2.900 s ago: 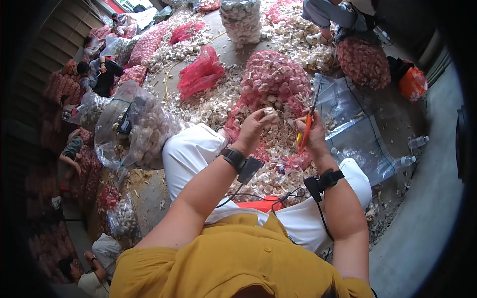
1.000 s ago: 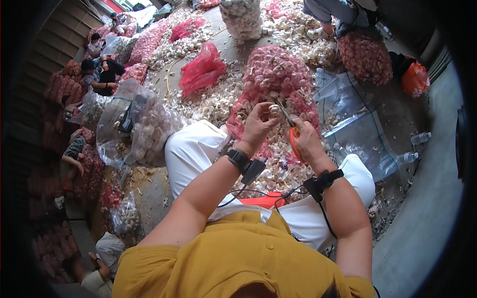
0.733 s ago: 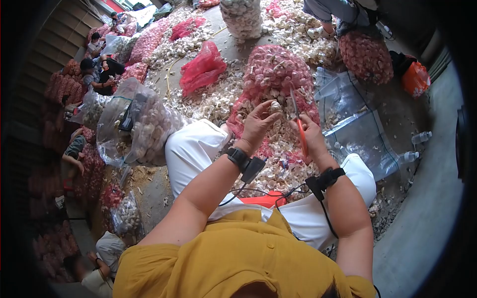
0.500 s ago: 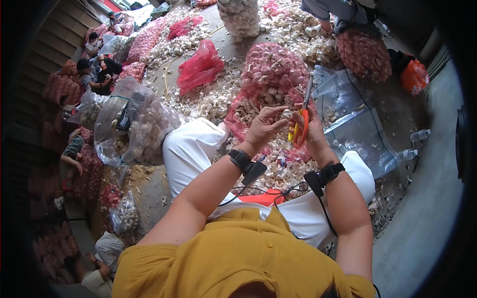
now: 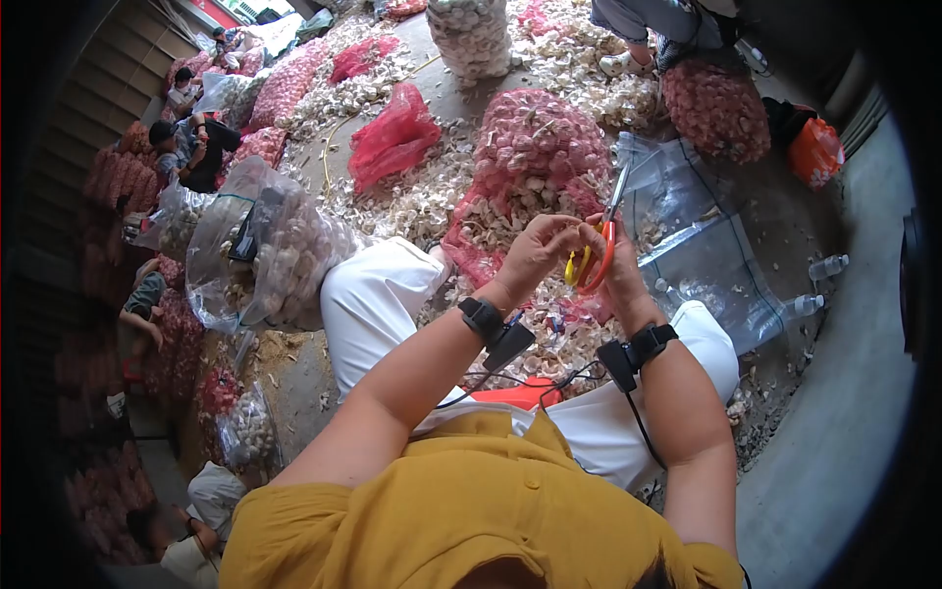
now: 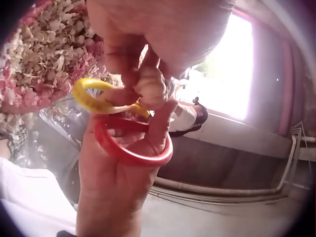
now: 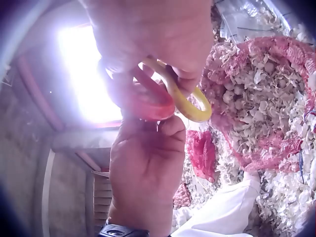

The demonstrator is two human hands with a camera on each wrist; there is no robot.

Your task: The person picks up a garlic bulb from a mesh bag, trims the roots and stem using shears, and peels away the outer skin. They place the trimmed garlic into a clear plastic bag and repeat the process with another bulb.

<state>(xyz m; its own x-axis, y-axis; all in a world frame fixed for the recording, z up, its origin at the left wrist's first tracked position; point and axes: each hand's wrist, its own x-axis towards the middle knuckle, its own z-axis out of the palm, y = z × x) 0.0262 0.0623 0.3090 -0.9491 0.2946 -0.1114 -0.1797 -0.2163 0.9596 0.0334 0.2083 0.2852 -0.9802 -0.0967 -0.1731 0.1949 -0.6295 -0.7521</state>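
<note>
over a litter of pale skins, we see the left hand pinching a garlic bulb at its fingertips while the right hand meets it with its own fingertips, though the overlap leaves us unsure whose grip is firmer. we find red-and-yellow-handled scissors looped in that right hand, blades pointing away, seemingly so its fingertips are free for the bulb without laying them down. just ahead of the hands sits the red mesh sack of garlic, presumably within easy reach.
</note>
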